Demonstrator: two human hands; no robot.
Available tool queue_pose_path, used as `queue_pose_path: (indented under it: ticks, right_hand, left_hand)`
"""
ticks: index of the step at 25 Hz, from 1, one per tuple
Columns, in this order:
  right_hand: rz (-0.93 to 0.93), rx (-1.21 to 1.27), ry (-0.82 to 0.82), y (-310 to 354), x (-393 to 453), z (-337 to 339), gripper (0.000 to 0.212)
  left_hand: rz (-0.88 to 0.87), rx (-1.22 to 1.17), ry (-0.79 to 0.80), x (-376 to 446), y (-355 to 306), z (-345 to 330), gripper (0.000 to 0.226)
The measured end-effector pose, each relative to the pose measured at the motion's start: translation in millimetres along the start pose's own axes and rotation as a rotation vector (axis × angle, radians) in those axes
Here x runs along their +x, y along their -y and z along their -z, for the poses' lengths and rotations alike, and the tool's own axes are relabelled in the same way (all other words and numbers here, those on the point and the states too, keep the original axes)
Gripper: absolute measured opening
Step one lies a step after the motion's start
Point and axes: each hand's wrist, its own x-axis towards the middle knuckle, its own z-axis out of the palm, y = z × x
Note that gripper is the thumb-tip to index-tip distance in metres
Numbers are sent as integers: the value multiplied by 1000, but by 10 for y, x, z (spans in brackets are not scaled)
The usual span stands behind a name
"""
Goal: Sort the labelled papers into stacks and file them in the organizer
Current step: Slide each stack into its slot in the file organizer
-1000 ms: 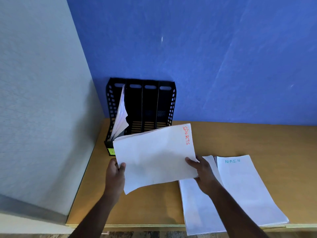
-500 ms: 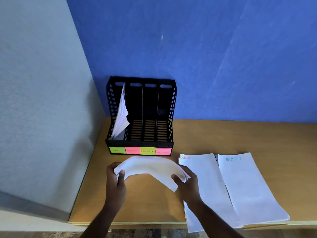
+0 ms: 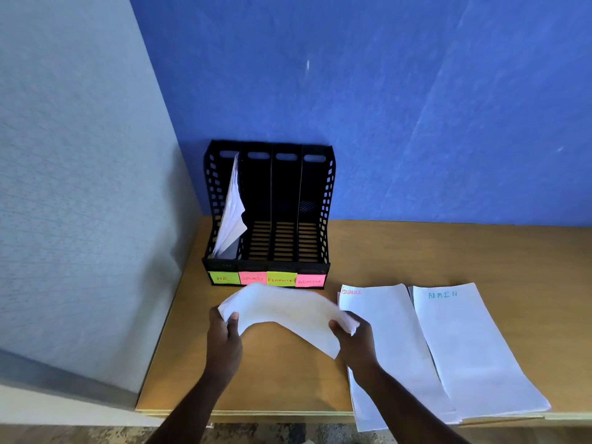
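Papers: white sheaf (image 3: 282, 310) arched upward above wooden surface (image 3: 416, 251), gripped at both ends. Left hand (image 3: 224, 339) closed on left end, thumb on top; right hand (image 3: 354, 341) closed on right end. To right, two stacks flat on surface, side by side: FINANCE stack (image 3: 387, 341), ADMIN stack (image 3: 471, 350), near edges overhanging front. Beyond sheaf, black organizer (image 3: 267, 213) against blue wall (image 3: 384, 91); four slots tagged HR, SPORTS, FINANCE, ADMIN. Filed papers (image 3: 231, 213) lean in leftmost slot.
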Motion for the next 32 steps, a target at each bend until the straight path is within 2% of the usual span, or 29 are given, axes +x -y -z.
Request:
queue_pose_path:
  ticks: [3,6,7,9,10,12,14,16,17,19,21,22,23,25,26,27,28,30,32]
  right_hand:
    - [-187,169,-105,160,125,84,11]
    - [-409,357,-131,127,232,212,20]
    - [-546,496,-76,99,256,253,25]
    - [-809,769,107,103,306,359,50]
    - [-875,814,161,113,368,351,55]
    - [-916,663,285,232,443,348,52]
    - [-939,430,300,296,532,413,50]
    - [-897,423,527,307,560,523,59]
    - [-921,410,589,289,525,560,62]
    - [-950,346,714,125,490,601,72]
    - [-877,240,729,-16,420,518,85]
    - [-861,238,689,-78,398,470,84]
    - [-866,262,668,-98,372,412,72]
    - [-900,330,635,-94,311,330,35]
    - [-915,312,644,-79,290,314,26]
    - [-900,232,646,-85,301,315,25]
    - [-873,182,629,-77,312,320,27]
    - [-725,126,601,-58,328,347,38]
    - [-540,111,563,-19,305,364,44]
  left_hand:
    - [-77,25,-16,64,-128,49,50]
    - [-177,44,-34,76,-193,109,33]
    - [-191,42,-36,63,-219,117,23]
    - [-226,21,-26,45,-279,113,5]
    - [-253,2,-15,39,-319,110,6]
    - [-310,-28,36,30,-396,132,19]
    - [-386,-72,107,4,-445,186,34]
    - [-494,-92,158,-23,-489,256,46]
    - [-544,-86,177,-36,-492,283,49]
    - [-613,-67,203,-66,-444,296,44]
    - [-627,-66,180,-98,-380,300,31]
    - [-626,-75,146,-120,-353,298,28]
    - [-622,-89,119,-139,-342,309,28]
    - [-599,-75,98,-161,-279,329,40]
    - [-560,-51,81,-179,-271,309,50]
    - [-461,-56,25,-181,-156,280,55]
    - [-295,-136,-32,-185,-128,248,55]
    - [165,-441,-145,-212,-81,249,60]
    - [552,-629,-77,-183,-95,316,59]
